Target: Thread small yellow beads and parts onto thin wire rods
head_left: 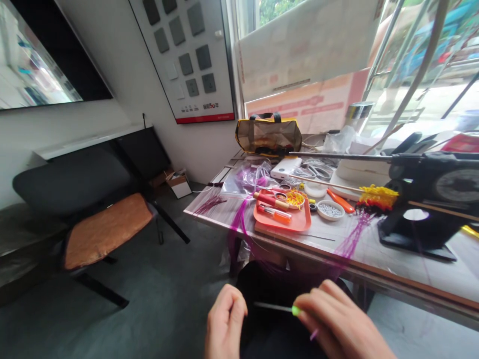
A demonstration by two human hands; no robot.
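Low in front of my dark-clothed lap, my left hand is closed, thumb against curled fingers; whatever it holds is hidden. Facing it, my right hand pinches a thin metal rod by its bright green end. The rod points left toward my left hand, a small gap short of it. A short purple bit pokes out under the right fingers. Beyond the hands, long purple threads hang over the table edge. More purple strands run down from a yellow, red and black bundle.
On the table lie an orange tray with a red-handled tool and an orange pen-like tool, a dish of grey beads, an orange-handled tool and a white power bank. A black stand is right; a chair left.
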